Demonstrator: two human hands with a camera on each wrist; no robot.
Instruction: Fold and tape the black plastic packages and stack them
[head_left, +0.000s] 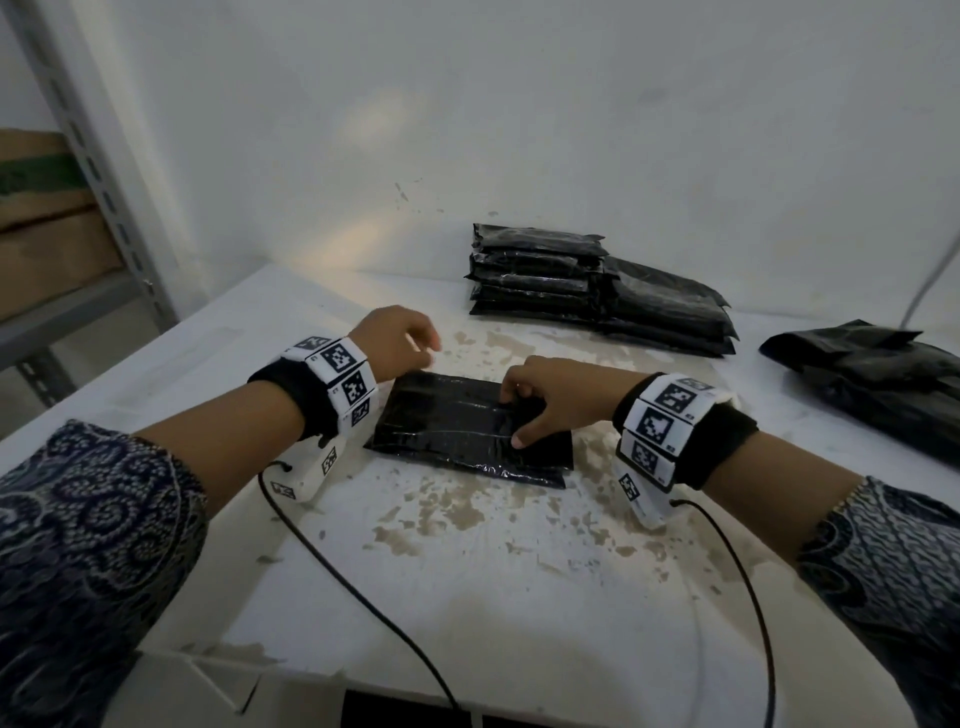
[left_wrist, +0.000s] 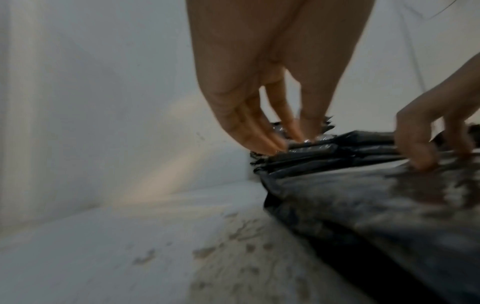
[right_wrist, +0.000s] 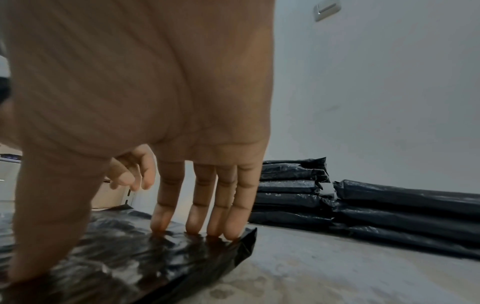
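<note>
A folded black plastic package (head_left: 457, 431) lies flat in the middle of the white table (head_left: 467, 597). My right hand (head_left: 519, 418) presses down on its right end, four straight fingertips (right_wrist: 194, 226) along the far edge and the thumb on the near side. My left hand (head_left: 415, 348) hovers just above the package's far left corner, its fingers (left_wrist: 270, 139) hanging loosely and holding nothing. In the left wrist view the package (left_wrist: 376, 205) fills the lower right, with the right hand (left_wrist: 428, 144) on it.
At the back stand a stack of taped packages (head_left: 535, 270) and a lower stack (head_left: 670, 312) beside it. A loose pile of black bags (head_left: 872, 379) lies at the right. A metal shelf with cardboard boxes (head_left: 47, 223) is at the left. Wrist cables (head_left: 363, 608) cross the near table.
</note>
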